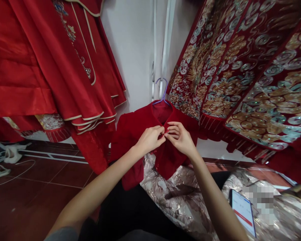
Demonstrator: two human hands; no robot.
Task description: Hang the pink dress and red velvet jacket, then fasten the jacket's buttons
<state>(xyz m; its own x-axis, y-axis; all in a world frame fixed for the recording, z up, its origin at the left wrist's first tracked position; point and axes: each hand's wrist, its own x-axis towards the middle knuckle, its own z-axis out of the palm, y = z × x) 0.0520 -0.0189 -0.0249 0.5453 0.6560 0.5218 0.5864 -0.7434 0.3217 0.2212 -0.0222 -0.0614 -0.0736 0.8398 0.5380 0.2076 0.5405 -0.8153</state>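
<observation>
A short red jacket (130, 129) with a collar hangs in front of me on a purple hanger (163, 97). At its upper front edge, just under the neck opening, both hands meet. Thumb and fingers of my left hand (152, 139) are pinched on the left front edge. My right hand (179, 138) pinches the facing edge with thumb and index finger, its other fingers loosely curled. A small red piece shows between the fingertips; whether it is a button or a loop I cannot make out. Below, the jacket's front panels part over shiny patterned fabric (175, 197).
Red garments with pale piping (90, 83) hang at left, and a heavily embroidered red garment (228, 73) at right. A phone (243, 212) with a lit screen lies on the shiny fabric. White shoes (12, 154) and a cable (27, 172) are on the tiled floor (47, 192).
</observation>
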